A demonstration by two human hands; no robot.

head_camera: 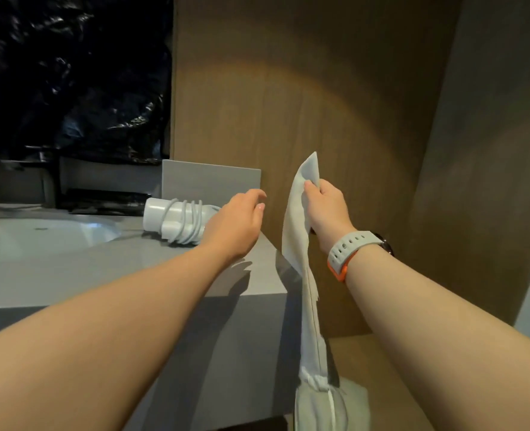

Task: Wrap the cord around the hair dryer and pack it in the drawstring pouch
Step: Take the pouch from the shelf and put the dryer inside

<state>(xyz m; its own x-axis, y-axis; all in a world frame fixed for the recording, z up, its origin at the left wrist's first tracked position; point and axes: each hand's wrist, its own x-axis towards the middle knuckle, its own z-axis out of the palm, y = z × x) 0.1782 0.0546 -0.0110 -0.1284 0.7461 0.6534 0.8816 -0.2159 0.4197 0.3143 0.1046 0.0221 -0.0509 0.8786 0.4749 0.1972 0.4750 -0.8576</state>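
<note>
The white hair dryer [170, 219] lies on its side on the grey counter [108, 275], its white cord [189, 222] wound round the body in several loops. My left hand [237, 225] hovers just right of the dryer, fingers relaxed and holding nothing. My right hand [326, 209] pinches the upper part of the pale drawstring pouch [298, 225], which hangs down past the counter's right edge. The pouch's gathered lower end [316, 384] sits low in the view with a white drawstring.
A white sink basin [46, 234] is set in the counter to the left. A grey upright panel [211, 181] stands behind the dryer. A wooden wall [319, 104] rises directly ahead and to the right. Black plastic sheeting [71, 73] covers the area above the sink.
</note>
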